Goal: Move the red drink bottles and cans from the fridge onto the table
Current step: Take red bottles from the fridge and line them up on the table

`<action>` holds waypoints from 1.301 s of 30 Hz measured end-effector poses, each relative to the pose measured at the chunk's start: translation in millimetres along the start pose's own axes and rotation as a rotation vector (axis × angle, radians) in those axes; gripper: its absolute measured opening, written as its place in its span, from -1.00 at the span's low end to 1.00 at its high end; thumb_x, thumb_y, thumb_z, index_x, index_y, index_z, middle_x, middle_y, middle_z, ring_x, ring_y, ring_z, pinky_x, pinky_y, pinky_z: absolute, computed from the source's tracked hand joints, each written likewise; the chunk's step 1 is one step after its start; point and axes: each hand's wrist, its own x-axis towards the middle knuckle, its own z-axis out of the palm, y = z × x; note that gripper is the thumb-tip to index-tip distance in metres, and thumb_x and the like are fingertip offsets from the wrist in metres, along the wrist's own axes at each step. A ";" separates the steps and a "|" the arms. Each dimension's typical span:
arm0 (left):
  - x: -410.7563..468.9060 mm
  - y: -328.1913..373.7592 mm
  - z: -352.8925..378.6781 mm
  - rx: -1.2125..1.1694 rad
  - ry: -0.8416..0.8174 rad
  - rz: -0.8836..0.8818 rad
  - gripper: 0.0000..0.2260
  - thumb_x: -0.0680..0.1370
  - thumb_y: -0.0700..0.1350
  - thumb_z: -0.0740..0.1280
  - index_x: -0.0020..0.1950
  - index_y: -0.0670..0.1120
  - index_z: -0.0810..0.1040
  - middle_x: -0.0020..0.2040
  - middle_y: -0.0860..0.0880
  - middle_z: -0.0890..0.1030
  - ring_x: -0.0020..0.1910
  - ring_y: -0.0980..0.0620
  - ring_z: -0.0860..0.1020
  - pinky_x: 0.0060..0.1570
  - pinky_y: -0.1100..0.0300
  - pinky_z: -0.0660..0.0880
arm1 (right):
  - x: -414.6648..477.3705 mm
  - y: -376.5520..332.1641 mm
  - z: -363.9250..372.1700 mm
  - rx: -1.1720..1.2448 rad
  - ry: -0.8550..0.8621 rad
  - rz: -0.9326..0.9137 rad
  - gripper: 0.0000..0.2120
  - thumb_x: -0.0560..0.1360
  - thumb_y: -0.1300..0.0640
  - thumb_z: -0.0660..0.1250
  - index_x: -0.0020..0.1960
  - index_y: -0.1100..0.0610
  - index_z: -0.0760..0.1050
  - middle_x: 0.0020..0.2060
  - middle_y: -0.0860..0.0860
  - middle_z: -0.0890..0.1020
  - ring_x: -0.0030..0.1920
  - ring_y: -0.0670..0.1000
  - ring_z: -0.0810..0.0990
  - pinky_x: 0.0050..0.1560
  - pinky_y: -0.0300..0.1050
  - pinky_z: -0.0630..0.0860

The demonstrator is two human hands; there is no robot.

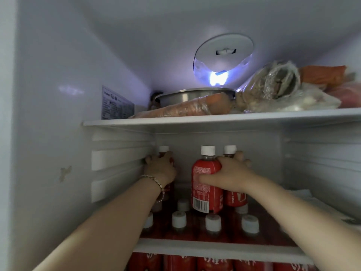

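Inside the open fridge, the left hand [160, 169], with a chain bracelet [154, 179] at the wrist, is curled round a white-capped red bottle [163, 149] at centre left of the frame, close to the ribbed side wall. The right hand [228, 173] grips the middle red bottle [205, 194], its thumb across the label, while its fingers reach over the neck of a second red bottle [234, 198] just beside it. These three bottles stand higher than the row of capped red bottles [178, 219] on the middle shelf [214, 249] in the lower frame. More red bottles [211, 264] show under that shelf. The upper shelf [195, 119] carries a steel pan [187, 96], a wrapped carrot [185, 108] and bagged food [277, 89] below the lit lamp [218, 79].
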 end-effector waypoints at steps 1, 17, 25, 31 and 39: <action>1.2 0.0 1.6 0.030 0.009 0.007 -0.50 0.54 0.11 0.22 0.46 0.09 0.20 0.43 -0.23 0.23 0.38 -0.25 0.18 0.29 0.09 0.24 | -1.4 -0.3 1.5 0.018 0.022 -0.013 -0.30 0.21 -0.42 0.33 0.25 -0.09 0.42 0.31 0.13 0.19 0.38 0.24 0.10 0.35 0.06 0.25; -39.0 19.3 -33.5 0.052 -0.087 0.095 -0.60 0.53 0.00 0.26 0.35 0.05 0.31 0.40 -0.22 0.29 0.37 -0.24 0.20 0.31 0.02 0.29 | -10.6 6.4 14.1 0.151 0.099 0.022 -0.10 0.21 -0.47 0.34 0.43 -0.08 0.26 0.49 0.24 -0.24 0.47 0.36 -0.23 0.47 0.26 -0.02; -88.1 10.6 -50.7 -0.222 0.030 0.134 -0.33 0.48 0.05 0.34 0.45 0.30 0.01 0.38 -0.14 0.22 0.29 -0.23 0.38 0.26 -0.09 0.42 | -4.3 5.9 14.4 0.133 0.060 0.022 0.04 0.14 -0.52 0.32 0.47 -0.04 0.15 0.48 0.18 -0.08 0.46 0.33 -0.04 0.42 0.24 0.17; -62.7 23.1 -56.6 -0.402 -0.001 -0.094 -0.53 0.51 0.20 0.25 0.26 -0.09 0.48 0.25 -0.13 0.53 0.20 -0.12 0.51 0.18 0.13 0.44 | -8.3 5.0 15.9 0.143 0.107 -0.006 -0.12 0.21 -0.45 0.35 0.39 -0.04 0.28 0.43 0.15 0.02 0.40 0.32 0.07 0.36 0.23 0.28; -135.8 30.4 -56.8 -0.586 0.274 0.154 -0.80 0.47 -0.05 0.42 0.04 -0.07 0.51 -0.07 0.07 0.59 -0.06 0.14 0.53 -0.06 0.35 0.39 | -24.0 7.7 17.4 0.215 0.211 -0.035 -0.21 0.22 -0.39 0.39 0.33 -0.05 0.32 0.45 0.15 -0.08 0.39 0.35 0.08 0.36 0.25 0.27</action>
